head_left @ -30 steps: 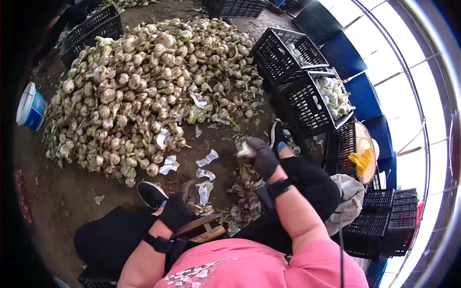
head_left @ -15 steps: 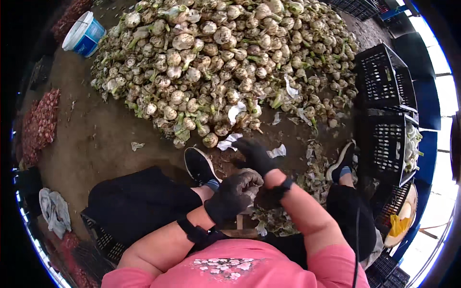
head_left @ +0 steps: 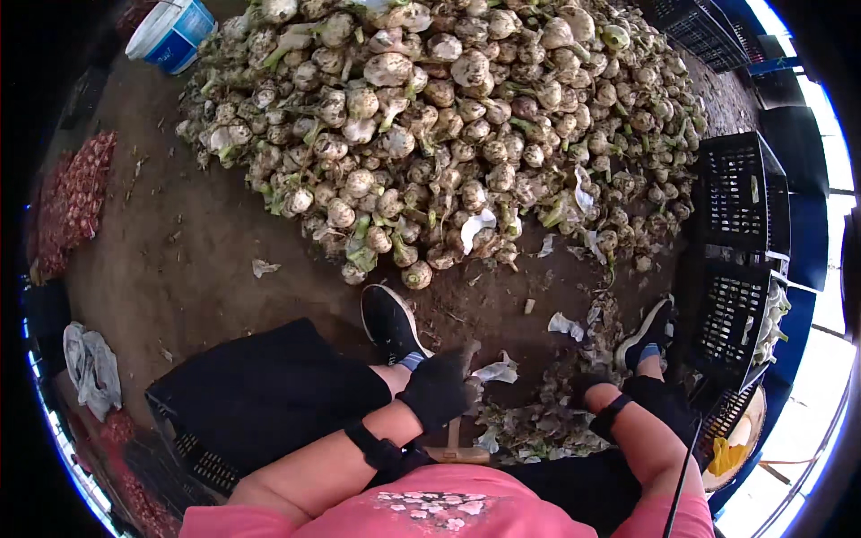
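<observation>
My left hand, in a black glove, is bent in front of my lap, its fingers curled. Whatever it may hold is hidden by the glove. A white papery peel shows just beyond its fingers. My right hand, also gloved, is lower right above a heap of leaves and peelings; its fingers are mostly out of sight behind the wrist and blurred. Ahead lies a large pile of soil-stained garlic bulbs with green stems. A wooden piece sits between my legs.
Black plastic crates stand along the right; one holds whitish bulbs. A white and blue bucket is at the far left, with red mesh sacks nearer. Black cloth covers a crate beside my left leg.
My hands have moved apart: the right swung back to the right and down over the peelings, the left stayed near my lap. The whole view has shifted, with the pile higher in it.
</observation>
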